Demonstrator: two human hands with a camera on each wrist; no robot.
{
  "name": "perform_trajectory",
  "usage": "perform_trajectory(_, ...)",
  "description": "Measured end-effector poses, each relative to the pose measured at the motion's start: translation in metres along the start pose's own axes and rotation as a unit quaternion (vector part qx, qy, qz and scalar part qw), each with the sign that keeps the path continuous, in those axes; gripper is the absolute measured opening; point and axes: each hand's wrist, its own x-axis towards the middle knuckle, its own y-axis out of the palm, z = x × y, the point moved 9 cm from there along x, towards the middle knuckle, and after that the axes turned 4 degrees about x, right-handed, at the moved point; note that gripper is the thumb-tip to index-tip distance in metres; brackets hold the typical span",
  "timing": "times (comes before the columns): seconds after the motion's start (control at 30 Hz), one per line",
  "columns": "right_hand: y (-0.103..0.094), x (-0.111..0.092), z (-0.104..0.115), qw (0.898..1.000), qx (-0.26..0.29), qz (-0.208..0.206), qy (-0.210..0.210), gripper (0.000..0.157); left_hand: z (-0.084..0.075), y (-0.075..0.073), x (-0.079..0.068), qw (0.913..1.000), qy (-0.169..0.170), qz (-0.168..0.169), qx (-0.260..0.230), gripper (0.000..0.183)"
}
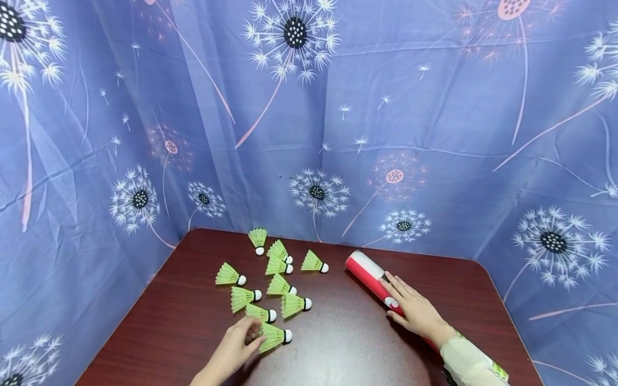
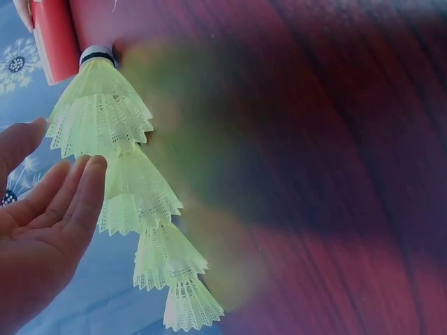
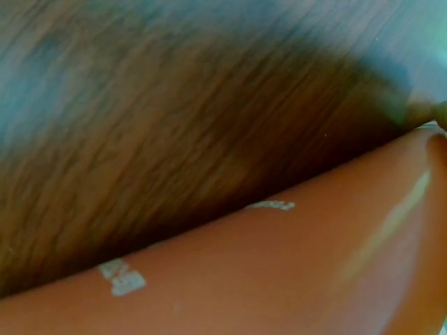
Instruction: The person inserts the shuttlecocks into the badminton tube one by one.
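Observation:
My left hand is at the feathered end of the nearest yellow-green shuttlecock. In the left wrist view, the thumb and fingers of that hand are apart, with the skirt of the front shuttlecock just beyond their tips. This shuttlecock lies on its side, its white cork pointing right. On the right, my right hand rests over a red and white tube, its fingers extended across the top. The red side of the tube fills the lower part of the right wrist view.
Several more shuttlecocks lie on their sides over the left and middle of the dark red-brown table, corks mostly pointing right. A blue curtain with dandelion prints stands behind the table and along both sides.

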Motion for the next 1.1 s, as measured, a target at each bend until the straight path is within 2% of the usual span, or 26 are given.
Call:
perform_trajectory(0.17, 0.001, 0.000, 0.000, 1.000, 0.000, -0.006, -0.011, 0.081, 0.008, 0.005, 0.000, 0.9992, -0.031, 0.024, -0.005, 0.017)
perform_trajectory(0.3, 0.002, 0.000, 0.000, 1.000, 0.000, -0.001, -0.012, 0.081, 0.011, 0.007, 0.001, 0.9981, -0.042, 0.041, -0.017, 0.014)
perform_trajectory(0.5, 0.000, -0.001, 0.004, 1.000, -0.010, 0.000, -0.027, 0.082, 0.017, 0.012, 0.003, 0.9932, -0.080, 0.073, -0.043, 0.010)
perform_trajectory(0.57, 0.000, 0.000, 0.006, 0.999, -0.012, 0.000, -0.033, 0.083, 0.018, 0.013, 0.003, 0.9923, -0.088, 0.075, -0.047, 0.010)
perform_trajectory(0.7, -0.004, 0.000, 0.008, 0.999, -0.017, -0.005, -0.041, 0.086, 0.017, 0.013, 0.003, 0.9922, -0.088, 0.066, -0.059, 0.011)
perform_trajectory(0.87, -0.011, 0.002, 0.011, 0.998, -0.021, -0.017, -0.053, 0.088, 0.015, 0.010, 0.005, 0.9932, -0.072, 0.049, -0.077, 0.012)
perform_trajectory(1.1, -0.020, 0.004, 0.019, 0.997, -0.026, -0.013, -0.073, 0.096, 0.013, 0.004, 0.008, 0.9936, -0.070, 0.052, -0.071, 0.013)
